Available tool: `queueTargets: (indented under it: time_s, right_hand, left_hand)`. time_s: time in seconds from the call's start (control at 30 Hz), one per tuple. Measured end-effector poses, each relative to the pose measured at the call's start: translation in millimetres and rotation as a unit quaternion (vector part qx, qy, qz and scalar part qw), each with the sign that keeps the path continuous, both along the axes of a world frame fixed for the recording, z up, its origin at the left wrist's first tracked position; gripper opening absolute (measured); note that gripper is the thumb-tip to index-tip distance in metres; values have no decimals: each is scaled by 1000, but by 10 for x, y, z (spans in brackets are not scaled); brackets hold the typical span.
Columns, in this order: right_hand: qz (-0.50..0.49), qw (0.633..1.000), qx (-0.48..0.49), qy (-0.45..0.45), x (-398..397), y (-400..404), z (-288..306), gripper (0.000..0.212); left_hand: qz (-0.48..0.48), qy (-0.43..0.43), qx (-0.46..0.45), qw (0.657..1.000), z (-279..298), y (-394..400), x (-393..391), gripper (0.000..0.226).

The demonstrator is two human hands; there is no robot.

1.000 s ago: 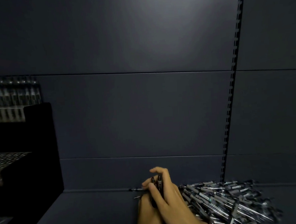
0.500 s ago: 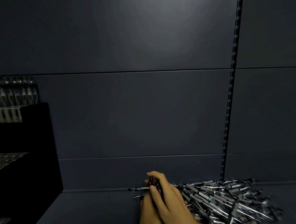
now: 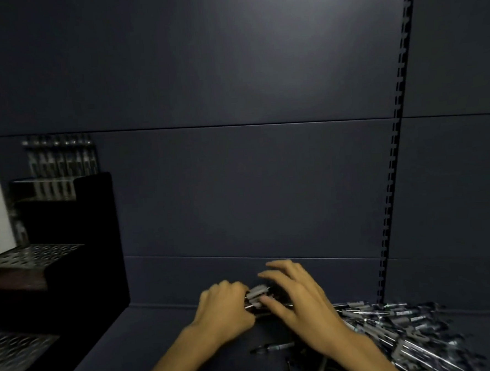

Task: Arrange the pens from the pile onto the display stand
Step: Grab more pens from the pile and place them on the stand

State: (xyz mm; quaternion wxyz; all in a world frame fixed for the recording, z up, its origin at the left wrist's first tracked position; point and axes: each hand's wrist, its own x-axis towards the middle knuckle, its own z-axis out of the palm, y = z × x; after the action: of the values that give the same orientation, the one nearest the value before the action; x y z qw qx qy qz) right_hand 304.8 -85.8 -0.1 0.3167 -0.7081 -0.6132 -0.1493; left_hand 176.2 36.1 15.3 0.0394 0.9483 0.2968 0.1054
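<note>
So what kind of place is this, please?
Probably a shop shelf being stocked. A slotted upright runs up the dark back panel, a tiered stand with rows of holes sits at the left, and a pile of pens lies on the shelf.

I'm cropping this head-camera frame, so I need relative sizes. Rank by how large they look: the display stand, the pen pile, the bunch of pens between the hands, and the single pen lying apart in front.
1. display stand, though partly cut off
2. pen pile, also cut off
3. bunch of pens, mostly hidden by the hands
4. single pen; close to the bunch, so that order is unsure
</note>
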Motion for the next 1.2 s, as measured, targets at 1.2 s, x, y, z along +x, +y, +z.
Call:
queueTargets:
  time_s: [1.2]
  right_hand:
    - [-1,981,116,-154,-1933,1837,1122,7]
  left_hand:
    - [-14,-64,207,976,1165,1914,-2123,30]
